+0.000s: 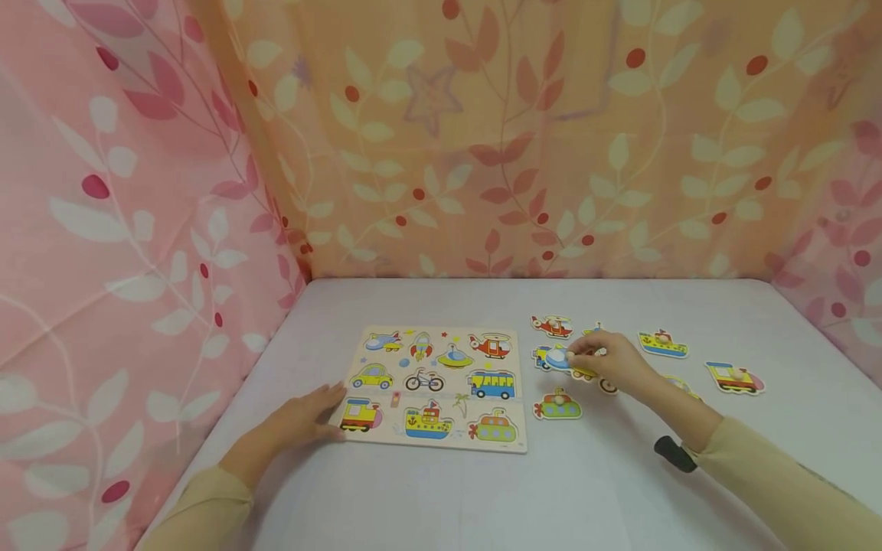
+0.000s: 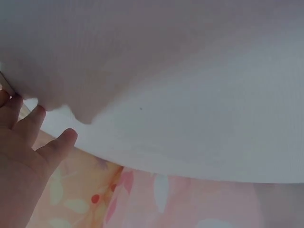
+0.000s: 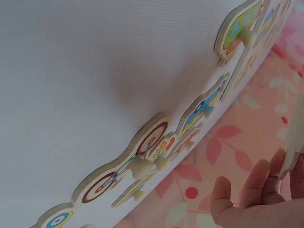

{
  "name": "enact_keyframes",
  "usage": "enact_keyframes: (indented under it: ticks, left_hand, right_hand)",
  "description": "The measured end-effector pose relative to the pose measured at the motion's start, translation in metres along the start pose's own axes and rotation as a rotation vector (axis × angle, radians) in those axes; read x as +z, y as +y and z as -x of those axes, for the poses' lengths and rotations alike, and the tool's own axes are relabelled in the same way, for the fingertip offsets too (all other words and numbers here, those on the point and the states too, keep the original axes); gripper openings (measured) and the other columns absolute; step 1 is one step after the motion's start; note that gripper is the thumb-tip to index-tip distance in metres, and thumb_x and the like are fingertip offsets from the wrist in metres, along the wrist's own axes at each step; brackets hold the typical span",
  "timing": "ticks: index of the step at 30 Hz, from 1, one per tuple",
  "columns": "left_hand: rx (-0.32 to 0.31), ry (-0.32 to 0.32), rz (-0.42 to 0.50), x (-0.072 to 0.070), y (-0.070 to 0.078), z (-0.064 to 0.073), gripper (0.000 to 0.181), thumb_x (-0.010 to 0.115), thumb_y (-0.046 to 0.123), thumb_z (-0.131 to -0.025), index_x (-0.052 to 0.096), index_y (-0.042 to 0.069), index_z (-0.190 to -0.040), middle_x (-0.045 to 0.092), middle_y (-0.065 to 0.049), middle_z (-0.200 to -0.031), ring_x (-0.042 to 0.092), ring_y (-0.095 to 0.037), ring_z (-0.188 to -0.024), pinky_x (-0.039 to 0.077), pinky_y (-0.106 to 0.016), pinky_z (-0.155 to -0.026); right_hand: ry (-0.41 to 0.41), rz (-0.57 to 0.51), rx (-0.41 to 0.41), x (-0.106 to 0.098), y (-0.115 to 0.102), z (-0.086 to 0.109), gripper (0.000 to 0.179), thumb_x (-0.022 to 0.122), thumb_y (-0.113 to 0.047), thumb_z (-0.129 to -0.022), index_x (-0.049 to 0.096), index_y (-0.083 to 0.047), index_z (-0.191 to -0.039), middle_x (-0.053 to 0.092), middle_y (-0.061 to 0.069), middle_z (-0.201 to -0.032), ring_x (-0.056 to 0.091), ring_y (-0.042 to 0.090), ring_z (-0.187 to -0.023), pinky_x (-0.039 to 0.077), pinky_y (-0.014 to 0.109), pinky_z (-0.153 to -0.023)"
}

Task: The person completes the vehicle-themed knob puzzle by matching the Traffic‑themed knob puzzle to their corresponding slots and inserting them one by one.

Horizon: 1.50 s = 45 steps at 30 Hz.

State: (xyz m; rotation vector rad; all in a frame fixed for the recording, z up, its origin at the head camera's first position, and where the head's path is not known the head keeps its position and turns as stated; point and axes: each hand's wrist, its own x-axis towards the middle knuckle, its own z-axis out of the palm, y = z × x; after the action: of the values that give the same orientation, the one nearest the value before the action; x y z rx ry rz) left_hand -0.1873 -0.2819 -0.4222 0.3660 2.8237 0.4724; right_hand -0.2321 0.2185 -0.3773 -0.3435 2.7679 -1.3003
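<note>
My right hand [image 1: 609,363] pinches an airplane puzzle piece [image 1: 560,358], blue and yellow, by its knob, over other loose pieces. Seen from the right wrist, the piece's pale wooden edge [image 3: 292,147] shows above the fingers, raised off the table. A wooden puzzle board [image 1: 423,390] with vehicle pictures lies flat to the left. My left hand [image 1: 303,417] touches its left edge, fingers extended. Partly behind the airplane is the bus piece [image 1: 542,357]. The bicycle piece [image 3: 126,166] lies on the table, mostly covered by the right hand in the head view.
Around the right hand lie a helicopter piece [image 1: 551,326], a submarine piece [image 1: 560,405], a ship piece [image 1: 663,343], a train piece [image 1: 735,378] and a partly hidden car piece [image 1: 684,386]. Flowered cloth [image 1: 510,153] hangs behind the white table [image 1: 413,497].
</note>
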Motion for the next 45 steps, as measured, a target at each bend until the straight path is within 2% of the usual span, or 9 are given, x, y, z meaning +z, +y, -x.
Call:
enact_keyframes:
  ticks: [4,9,13,22,31,38,45]
  left_hand:
    - [0.043,-0.032,-0.003,-0.002,-0.004,-0.006,0.09,0.078,0.045,-0.077,0.039,0.002,-0.147,0.032,-0.024,-0.152,0.024,-0.048,-0.139,0.019,-0.069,-0.106]
    - [0.039,-0.07,0.03,-0.003,-0.011,-0.015,0.098,0.08,0.045,-0.075,0.032,0.006,-0.151,0.026,-0.016,-0.157,0.013,-0.044,-0.144,0.007,-0.07,-0.108]
    - [0.035,-0.074,0.033,-0.003,-0.015,-0.02,0.102,0.081,0.045,-0.073,0.029,0.008,-0.153,0.025,-0.015,-0.158,0.011,-0.043,-0.145,0.004,-0.072,-0.107]
    - [0.019,-0.072,0.049,-0.002,-0.011,-0.02,0.102,0.082,0.046,-0.072,0.03,0.01,-0.153,0.024,-0.013,-0.159,0.011,-0.041,-0.145,0.008,-0.07,-0.108]
    - [-0.015,-0.072,0.056,-0.001,-0.011,-0.02,0.103,0.083,0.044,-0.071,0.03,0.01,-0.153,0.025,-0.013,-0.159,0.01,-0.04,-0.146,0.007,-0.069,-0.109]
    - [-0.009,-0.072,0.049,-0.001,-0.012,-0.021,0.104,0.083,0.045,-0.071,0.031,0.009,-0.153,0.025,-0.012,-0.159,0.01,-0.04,-0.146,0.008,-0.069,-0.109]
    - [0.007,-0.063,0.04,-0.001,-0.012,-0.02,0.103,0.083,0.045,-0.071,0.031,0.009,-0.152,0.025,-0.012,-0.158,0.011,-0.04,-0.146,0.008,-0.07,-0.108]
  right_hand:
    - [-0.001,-0.028,0.006,0.003,-0.002,-0.005,0.022,0.072,-0.016,-0.089,0.069,0.001,-0.103,0.06,0.008,-0.092,0.054,0.025,-0.087,0.051,0.026,-0.063]
    - [-0.007,-0.034,0.006,0.008,-0.004,-0.012,0.021,0.072,-0.016,-0.089,0.069,0.0,-0.102,0.06,0.009,-0.094,0.052,0.026,-0.09,0.052,0.027,-0.065]
    - [-0.012,-0.026,0.031,0.01,-0.005,-0.019,0.023,0.072,-0.019,-0.089,0.07,-0.001,-0.103,0.06,0.009,-0.095,0.05,0.026,-0.093,0.051,0.028,-0.068]
    - [-0.023,-0.022,0.001,0.015,-0.004,-0.031,0.021,0.072,-0.018,-0.089,0.07,-0.002,-0.102,0.061,0.006,-0.093,0.051,0.026,-0.094,0.046,0.031,-0.072]
    - [-0.037,-0.009,-0.026,0.029,-0.011,-0.045,0.016,0.071,-0.017,-0.09,0.071,-0.004,-0.1,0.062,0.005,-0.094,0.052,0.026,-0.094,0.046,0.032,-0.075]
    - [-0.032,-0.025,0.013,0.039,-0.022,-0.051,0.018,0.071,-0.019,-0.09,0.072,-0.006,-0.102,0.061,0.006,-0.097,0.049,0.027,-0.097,0.043,0.036,-0.079]
    - [-0.017,-0.089,0.0,0.05,-0.03,-0.056,0.017,0.071,-0.015,-0.089,0.072,-0.003,-0.101,0.061,0.008,-0.096,0.05,0.027,-0.096,0.045,0.031,-0.074]
